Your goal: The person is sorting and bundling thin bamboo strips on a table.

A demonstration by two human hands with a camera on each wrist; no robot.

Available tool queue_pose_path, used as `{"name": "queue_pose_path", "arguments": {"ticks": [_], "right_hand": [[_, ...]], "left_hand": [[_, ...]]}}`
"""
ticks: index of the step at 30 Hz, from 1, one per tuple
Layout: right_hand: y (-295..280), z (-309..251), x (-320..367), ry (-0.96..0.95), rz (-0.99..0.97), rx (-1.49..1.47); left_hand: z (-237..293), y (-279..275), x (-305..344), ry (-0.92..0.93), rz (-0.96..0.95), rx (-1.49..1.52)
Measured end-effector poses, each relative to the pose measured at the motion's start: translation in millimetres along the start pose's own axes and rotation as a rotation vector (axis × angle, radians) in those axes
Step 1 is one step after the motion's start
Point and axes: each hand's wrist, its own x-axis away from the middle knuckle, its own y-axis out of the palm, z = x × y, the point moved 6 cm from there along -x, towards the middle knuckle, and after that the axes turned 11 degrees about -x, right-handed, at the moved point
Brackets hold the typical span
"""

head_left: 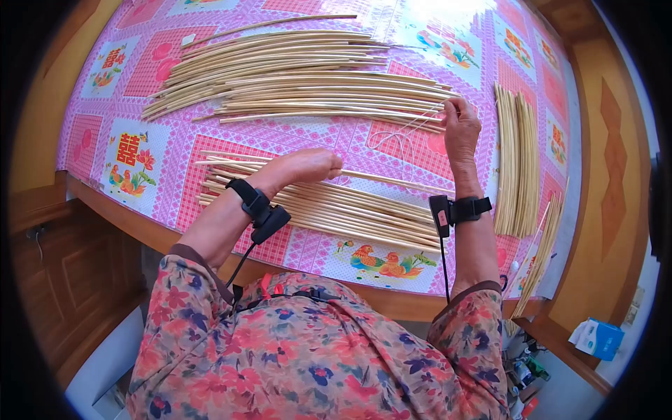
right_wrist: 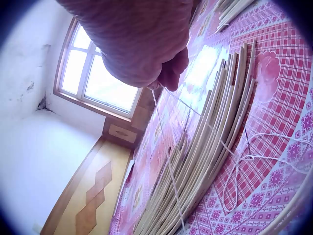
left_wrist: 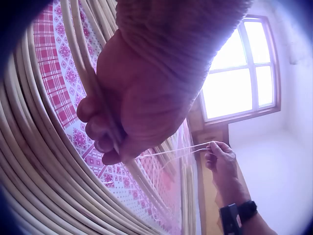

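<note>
1. My left hand [head_left: 308,166] is curled round a stick [head_left: 392,180] over the near half of the table [head_left: 122,205], one or two deep; my fingers hide which. My right hand [head_left: 462,129] pinches the white string [right_wrist: 168,155] towards the right edge. The hands are apart, string stretched between them.
2. If I tug unevenly, I reckon the string could slip, or the stick twist in my grip.
3. The slack loops could snarl, since strands cross there already (knot or mere tangle, I cannot tell).
4. A dropped left wrist could roll the near pile [head_left: 364,217] towards the near edge.
5. My count: two hands; one near pile; one far pile [head_left: 280,56], in overlapping heaps; one lone stick [head_left: 280,22] by the far edge; two bundles along the right edge, a large bundle [head_left: 516,164] and a small bundle [head_left: 542,255] by the near corner. Single sticks overlap too much to number.
6. Two strands leave my right fingers; whether one string doubled, I cannot tell.
</note>
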Motion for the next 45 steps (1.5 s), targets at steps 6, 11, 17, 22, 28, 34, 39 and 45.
{"name": "queue_pose_path", "arguments": {"ticks": [6, 11, 17, 22, 28, 34, 39, 45], "right_hand": [[21, -16, 22, -0.349, -0.119, 0.546], [56, -54, 69, -0.297, -0.577, 0.136], [103, -44, 124, -0.249, -0.920, -0.010], [109, -36, 125, -0.141, -0.999, -0.050], [102, -47, 115, -0.234, -0.746, 0.116], [101, -35, 103, -0.107, -0.532, -0.058], [104, -24, 115, -0.121, -0.429, -0.059], [113, -6, 127, 0.026, -0.291, -0.211]], "left_hand": [[2, 6, -1, 0.045, -0.034, -0.025], [7, 0, 2, -0.039, -0.075, -0.013], [10, 7, 0, 0.001, -0.102, -0.065], [6, 2, 1, -0.037, -0.028, -0.017], [6, 3, -4, 0.001, -0.038, -0.072], [3, 4, -2, -0.001, -0.033, -0.021], [-2, 11, -3, -0.017, -0.020, -0.044], [-2, 14, -1, -0.125, 0.004, -0.176]]}}
